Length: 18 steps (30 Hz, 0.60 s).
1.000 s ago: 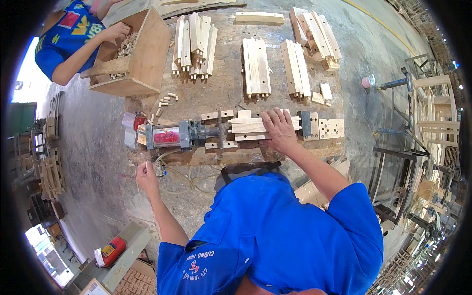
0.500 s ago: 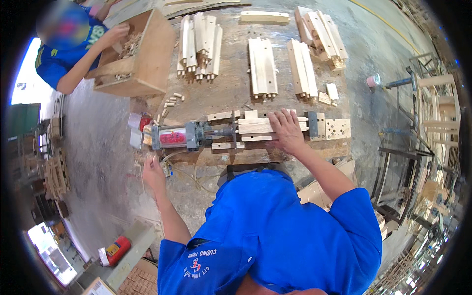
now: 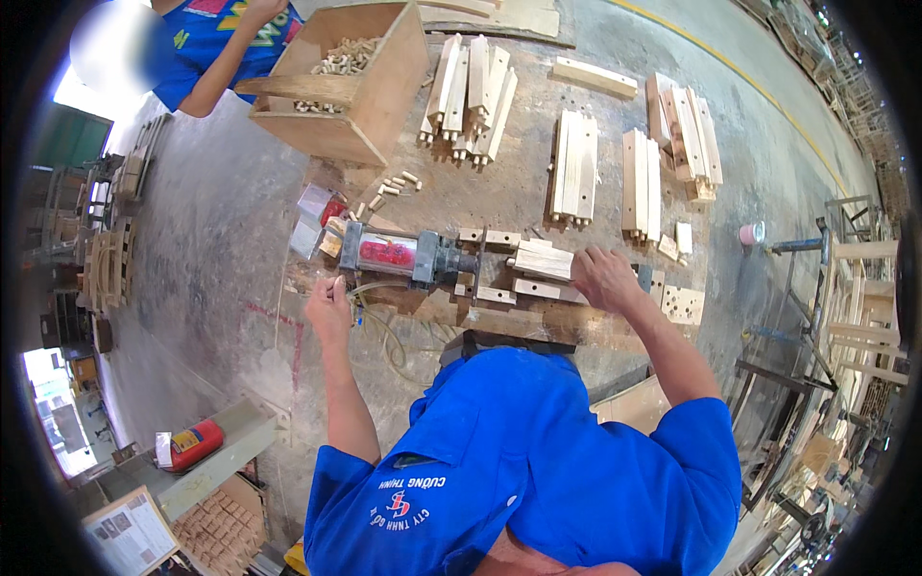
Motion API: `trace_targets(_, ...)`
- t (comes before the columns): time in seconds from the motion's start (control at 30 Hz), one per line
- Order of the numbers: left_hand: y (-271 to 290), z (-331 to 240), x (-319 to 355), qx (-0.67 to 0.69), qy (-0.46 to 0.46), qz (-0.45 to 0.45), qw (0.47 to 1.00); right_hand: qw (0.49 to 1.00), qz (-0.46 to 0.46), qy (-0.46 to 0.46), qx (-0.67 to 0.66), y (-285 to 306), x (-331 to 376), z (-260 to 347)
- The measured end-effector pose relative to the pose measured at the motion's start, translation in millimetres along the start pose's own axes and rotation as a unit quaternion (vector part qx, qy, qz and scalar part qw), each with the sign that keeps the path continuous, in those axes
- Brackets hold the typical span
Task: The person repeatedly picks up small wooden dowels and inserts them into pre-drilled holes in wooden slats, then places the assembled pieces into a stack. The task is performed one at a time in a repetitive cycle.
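On the table (image 3: 538, 206), near its front edge, the right hand (image 3: 603, 278) lay palm down over a pale wooden block (image 3: 544, 260), its fingers spread and pressing on the block's right end rather than wrapped around it. That block sat in a jig of small drilled wooden stops, just right of a clamp machine (image 3: 399, 257) with a red transparent body and a dark metal head. To the left, the left hand (image 3: 329, 305) was raised just in front of the machine's near-left corner, fingers pinched together on something too small to make out, close to a loop of pale hose (image 3: 384, 326). Farther back on the table lay 4 bundles of wooden slats (image 3: 473, 96), and short wooden dowels (image 3: 389, 187) were scattered near a large open wooden box (image 3: 370, 101) holding more dowels. At the far left another person's arm (image 3: 226, 62), in a blue sleeve, reached toward that box. Near the left, below the table, a red fire extinguisher (image 3: 190, 444) lay on a ledge.
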<state>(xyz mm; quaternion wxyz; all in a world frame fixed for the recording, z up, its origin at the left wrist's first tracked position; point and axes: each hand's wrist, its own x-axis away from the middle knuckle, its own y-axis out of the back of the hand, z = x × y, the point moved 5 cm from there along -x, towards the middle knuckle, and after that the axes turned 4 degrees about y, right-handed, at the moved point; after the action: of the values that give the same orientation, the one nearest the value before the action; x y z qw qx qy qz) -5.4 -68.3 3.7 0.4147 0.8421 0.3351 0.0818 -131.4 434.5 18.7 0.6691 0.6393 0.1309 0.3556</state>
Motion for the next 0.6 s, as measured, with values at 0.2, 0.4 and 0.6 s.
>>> trace_targets(0.2,-2,-2,-2,0.018,0.009,0.002,1.0,0.852,-0.175,-0.119,-0.478,35,-4,-28)
trace_targets(0.4,4,-13,-1,-0.032,-0.042,-0.01,0.999,0.339,-0.278,-0.182,-0.88,75,-18,-55)
trace_targets(0.6,8,-17,-3,-0.057,-0.03,0.015,0.998,0.206,-0.301,-0.104,-0.925,70,-10,-77)
